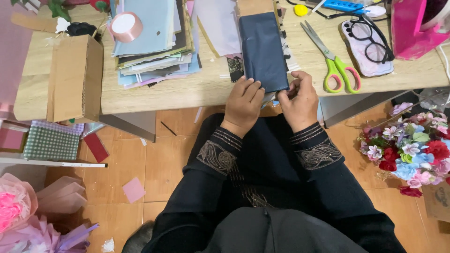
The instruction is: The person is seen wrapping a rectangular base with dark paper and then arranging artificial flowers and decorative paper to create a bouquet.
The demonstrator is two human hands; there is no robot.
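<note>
Dark folded paper point(262, 49) is lying on table point(197, 91), both hands pinching its 6 o'clock edge, left hand point(243, 104) at 7, right hand point(300, 100) at 5.

A folded sheet of paper point(263, 49) lies on the counter point(187, 91), its near end at the counter's front edge, where the left hand point(243, 104) and right hand point(300, 100) meet it side by side. Left of the sheet sits a stack of papers point(154, 42) with a roll of ribbon point(125, 26) on top, and a cardboard box point(75, 77) farther left. Right of the sheet lie scissors point(332, 60), then glasses point(372, 40) resting on a phone point(368, 68).
</note>
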